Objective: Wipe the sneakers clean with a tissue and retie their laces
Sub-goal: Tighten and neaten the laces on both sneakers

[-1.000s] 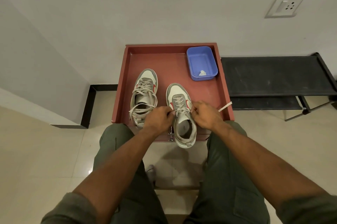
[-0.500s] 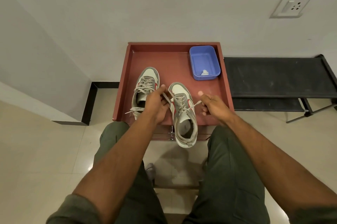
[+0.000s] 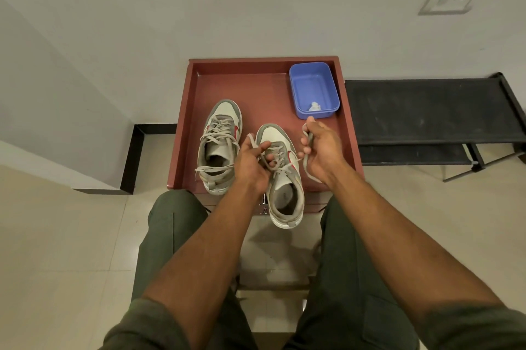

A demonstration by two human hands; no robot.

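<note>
Tying the right-hand sneaker; the bow is not yet made.

Head view: on the red tabletop (image 3: 264, 84), the left hand (image 3: 250, 161) has its grip closed on one lace end above the near sneaker (image 3: 280, 176), whose heel overhangs the front edge, and the right hand (image 3: 321, 150) pinches a loop of the other end. The far sneaker (image 3: 219, 147) beside it lies with laces (image 3: 212, 168) loose, so it looks untied. A crumpled tissue (image 3: 314, 106) sits in the blue tub (image 3: 313, 89), suggesting wiping is finished.
</note>
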